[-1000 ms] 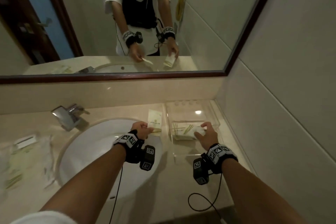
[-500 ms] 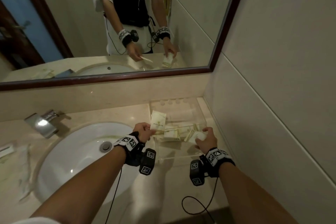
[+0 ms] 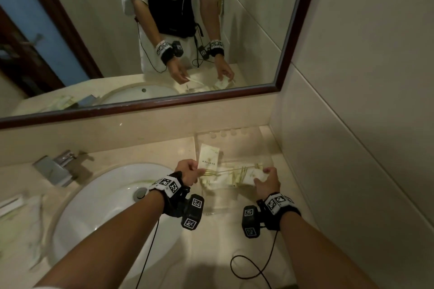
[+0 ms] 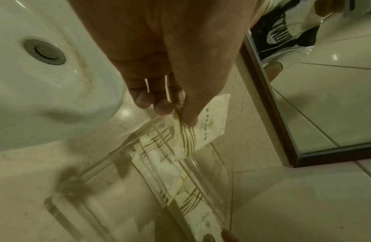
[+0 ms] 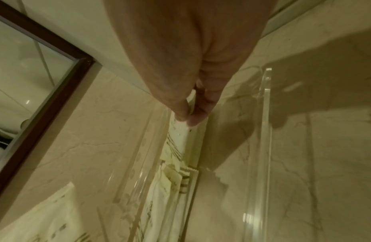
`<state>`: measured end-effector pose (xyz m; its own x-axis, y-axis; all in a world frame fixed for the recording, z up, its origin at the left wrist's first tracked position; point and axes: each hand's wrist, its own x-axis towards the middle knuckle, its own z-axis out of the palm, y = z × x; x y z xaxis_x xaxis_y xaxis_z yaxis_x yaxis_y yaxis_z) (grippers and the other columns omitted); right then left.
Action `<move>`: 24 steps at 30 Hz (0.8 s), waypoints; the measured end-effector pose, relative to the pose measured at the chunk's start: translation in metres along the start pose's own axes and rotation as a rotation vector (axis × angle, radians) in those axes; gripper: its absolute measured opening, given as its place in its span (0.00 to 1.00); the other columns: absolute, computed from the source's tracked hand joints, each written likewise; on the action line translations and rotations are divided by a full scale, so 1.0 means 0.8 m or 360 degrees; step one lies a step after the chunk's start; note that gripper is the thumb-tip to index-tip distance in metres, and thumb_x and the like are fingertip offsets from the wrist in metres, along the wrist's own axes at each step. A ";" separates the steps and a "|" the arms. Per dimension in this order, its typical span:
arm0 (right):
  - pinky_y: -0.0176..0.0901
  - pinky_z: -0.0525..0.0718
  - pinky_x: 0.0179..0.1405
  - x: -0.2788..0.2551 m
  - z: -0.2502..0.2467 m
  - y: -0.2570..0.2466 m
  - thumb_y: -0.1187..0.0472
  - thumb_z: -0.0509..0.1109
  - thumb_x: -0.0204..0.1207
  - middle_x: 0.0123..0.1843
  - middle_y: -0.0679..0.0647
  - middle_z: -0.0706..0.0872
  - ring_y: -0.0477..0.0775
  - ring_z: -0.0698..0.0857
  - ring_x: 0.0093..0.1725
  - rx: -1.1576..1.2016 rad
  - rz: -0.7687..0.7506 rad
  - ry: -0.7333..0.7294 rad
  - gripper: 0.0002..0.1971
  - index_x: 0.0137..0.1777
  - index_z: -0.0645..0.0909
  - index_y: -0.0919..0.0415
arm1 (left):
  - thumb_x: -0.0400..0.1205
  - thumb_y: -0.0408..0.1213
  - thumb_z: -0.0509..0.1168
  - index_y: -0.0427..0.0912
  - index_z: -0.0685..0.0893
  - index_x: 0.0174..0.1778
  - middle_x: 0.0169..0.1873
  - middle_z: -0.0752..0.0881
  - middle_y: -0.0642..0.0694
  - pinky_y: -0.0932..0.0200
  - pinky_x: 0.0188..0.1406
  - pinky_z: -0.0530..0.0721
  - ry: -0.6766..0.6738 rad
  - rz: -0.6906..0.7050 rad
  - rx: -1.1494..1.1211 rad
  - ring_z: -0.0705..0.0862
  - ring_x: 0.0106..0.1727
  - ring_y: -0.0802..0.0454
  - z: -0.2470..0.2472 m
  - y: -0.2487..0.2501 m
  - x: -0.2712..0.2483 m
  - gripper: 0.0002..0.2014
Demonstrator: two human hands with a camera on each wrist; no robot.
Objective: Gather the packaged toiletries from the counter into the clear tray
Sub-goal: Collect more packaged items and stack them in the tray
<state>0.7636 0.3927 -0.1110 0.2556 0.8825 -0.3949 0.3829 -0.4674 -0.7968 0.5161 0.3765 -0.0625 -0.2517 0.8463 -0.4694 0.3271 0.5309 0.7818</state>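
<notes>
The clear tray [image 3: 266, 142] stands on the counter in the right corner, with several cream packets [image 3: 220, 179] lying inside. My left hand [image 3: 199, 171] pinches an upright cream packet with gold stripes [image 3: 209, 157] over the tray's left edge. In the left wrist view, thumb and fingers [image 4: 162, 108] pinch that packet [image 4: 203, 131] above the tray wall [image 4: 126, 144]. My right hand [image 3: 260, 175] reaches into the tray and pinches another packet [image 3: 252, 175]. In the right wrist view its fingertips [image 5: 180, 114] close on the packet's edge [image 5: 181, 131] between the tray walls [image 5: 261, 131].
A white sink basin [image 3: 105, 206] and a chrome faucet [image 3: 56, 169] lie to the left. More packets [image 3: 14, 204] sit on the counter at the far left. The mirror [image 3: 164, 30] is behind and a tiled wall [image 3: 352, 124] closes the right side.
My left hand has carried its packet right, from beside the basin to the tray's left edge. My right hand has stayed on the packet in the tray.
</notes>
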 end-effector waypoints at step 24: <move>0.49 0.75 0.46 0.022 0.007 0.000 0.65 0.68 0.78 0.61 0.68 0.77 0.68 0.80 0.54 -0.0279 -0.0082 0.0235 0.12 0.57 0.70 0.66 | 0.79 0.27 0.68 0.38 0.78 0.30 0.24 0.77 0.44 0.72 0.09 0.70 -0.0084 -0.0037 -0.0019 0.72 0.08 0.65 0.024 0.010 0.006 0.11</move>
<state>0.7625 0.4084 -0.1203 0.3539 0.8941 -0.2745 0.5440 -0.4355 -0.7172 0.5347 0.3856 -0.0667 -0.2105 0.8352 -0.5081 0.3108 0.5499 0.7752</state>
